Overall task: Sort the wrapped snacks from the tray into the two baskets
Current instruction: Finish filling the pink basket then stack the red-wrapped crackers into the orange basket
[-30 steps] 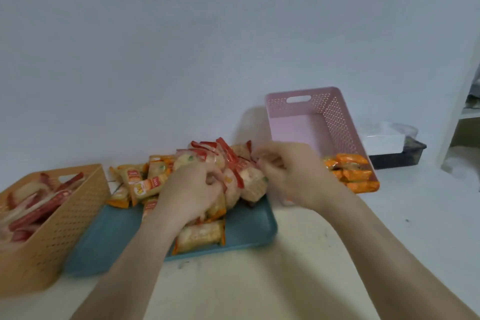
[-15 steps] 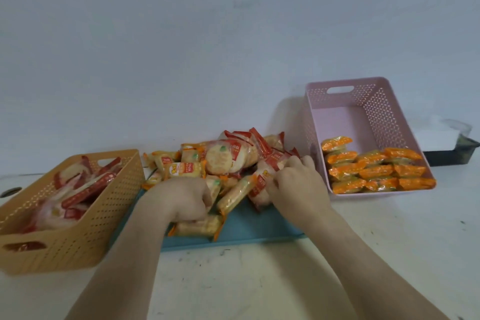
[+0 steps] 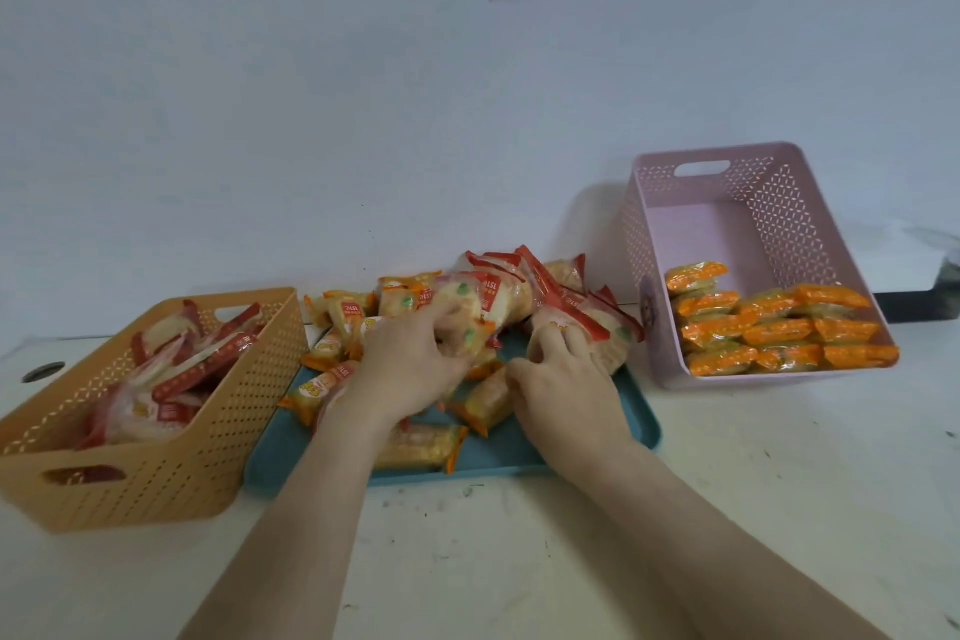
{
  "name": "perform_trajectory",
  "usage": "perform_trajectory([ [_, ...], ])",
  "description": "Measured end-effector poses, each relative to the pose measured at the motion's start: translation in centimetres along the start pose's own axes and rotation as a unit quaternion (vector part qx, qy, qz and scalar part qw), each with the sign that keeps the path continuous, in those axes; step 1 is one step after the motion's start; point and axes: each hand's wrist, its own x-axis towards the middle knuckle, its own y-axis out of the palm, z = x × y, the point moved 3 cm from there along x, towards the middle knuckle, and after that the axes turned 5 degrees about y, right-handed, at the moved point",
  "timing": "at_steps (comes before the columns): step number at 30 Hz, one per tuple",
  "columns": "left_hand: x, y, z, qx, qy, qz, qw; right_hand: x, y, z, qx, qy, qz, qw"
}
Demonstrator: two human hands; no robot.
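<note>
Two bare arms of one person, seen from above. The left forearm point(image 3: 291, 525) and left hand point(image 3: 410, 374) are uncovered along all that shows, and so are the right forearm point(image 3: 691, 530) and right hand point(image 3: 566, 395). The forearms are smooth, the wrists slender. The fingertips are too blurred to make out the nails.

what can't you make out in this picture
Head view:
- Left hand: its fingers dig into the snack pile; the hand's own back hides whether they grip a packet.
- Right hand: fingers curl at a red-striped packet; pinching or only touching is unclear.
- Wrapper print: too small and blurred.
- Dark object at right: cut off by the frame edge.
- Orange basket: lower contents hidden by its wall.
</note>
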Motion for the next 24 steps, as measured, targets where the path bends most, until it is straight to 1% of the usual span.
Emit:
perform_trajectory([
  [1, 0.0, -0.9, -0.6, -0.095, -0.001, -0.017, 0.995, 0.0, 0.1, -0.1, 0.019, -0.019, 0.019, 0.999],
  [2, 0.0, -1.9, -1.3, -0.148, 0.006, -0.028, 0.989, 0.0, 0.4, -0.2, 0.051, -0.034, 0.063, 0.996],
  [3, -0.3, -2.9, -1.9, -0.145, 0.023, -0.027, 0.989, -0.2, 0.7, -0.2, 0.082, -0.044, 0.117, 0.989],
  [4, -0.5, -3.6, -2.4, -0.099, 0.042, 0.001, 0.994, -0.3, 0.9, -0.1, 0.098, -0.048, 0.166, 0.98],
  [5, -1.1, -3.8, -2.6, -0.04, 0.049, 0.053, 0.997, -0.3, 1.1, 0.1, 0.097, -0.053, 0.203, 0.973],
  [6, -1.8, -3.4, -2.5, 0.023, 0.049, 0.13, 0.99, -0.3, 1.1, 0.2, 0.089, -0.057, 0.212, 0.972],
  [7, -2.8, -2.6, -2.2, 0.082, 0.048, 0.205, 0.974, -0.2, 1.2, 0.3, 0.076, -0.062, 0.2, 0.975],
  [8, -3.7, -1.6, -1.5, 0.134, 0.047, 0.262, 0.955, -0.1, 1.0, 0.4, 0.065, -0.067, 0.175, 0.98],
  [9, -4.5, -1.0, -0.9, 0.176, 0.042, 0.291, 0.939, 0.0, 0.7, 0.5, 0.057, -0.068, 0.154, 0.984],
  [10, -4.9, -0.6, -0.2, 0.202, 0.031, 0.3, 0.932, 0.0, 0.4, 0.5, 0.058, -0.065, 0.141, 0.986],
  [11, -5.1, -0.6, 0.3, 0.216, 0.023, 0.294, 0.931, 0.1, 0.0, 0.5, 0.068, -0.056, 0.14, 0.986],
  [13, -4.9, -1.1, 0.5, 0.239, 0.033, 0.264, 0.934, 0.6, -1.0, 0.2, 0.13, -0.025, 0.138, 0.982],
  [14, -4.8, -1.2, 0.7, 0.244, 0.044, 0.239, 0.939, 1.0, -2.0, 0.0, 0.174, -0.013, 0.122, 0.977],
  [15, -4.8, -1.4, 0.4, 0.22, 0.054, 0.196, 0.954, 1.6, -3.3, -0.6, 0.217, -0.001, 0.1, 0.971],
  [16, -4.8, -1.7, 0.1, 0.159, 0.053, 0.143, 0.975, 2.1, -4.9, -1.2, 0.261, 0.01, 0.072, 0.962],
  [17, -4.7, -1.9, -1.1, 0.068, 0.058, 0.086, 0.992, 2.3, -7.0, -2.8, 0.308, 0.034, 0.052, 0.949],
  [18, -4.7, -2.4, -1.9, -0.031, 0.056, 0.033, 0.997, 2.5, -8.6, -3.5, 0.357, 0.054, 0.037, 0.932],
  [19, -4.7, -2.8, -3.2, -0.117, 0.059, -0.01, 0.991, 2.4, -10.2, -4.6, 0.387, 0.083, 0.016, 0.918],
  [21, -4.0, -2.9, -7.0, -0.233, 0.081, -0.061, 0.967, 1.4, -13.0, -8.0, 0.398, 0.129, -0.028, 0.908],
  [22, -3.7, -2.9, -8.3, -0.273, 0.088, -0.074, 0.955, 1.0, -13.6, -9.2, 0.402, 0.141, -0.035, 0.904],
  [24, -2.8, -2.3, -11.7, -0.33, 0.114, -0.065, 0.935, 0.3, -15.1, -12.1, 0.395, 0.17, -0.044, 0.902],
])
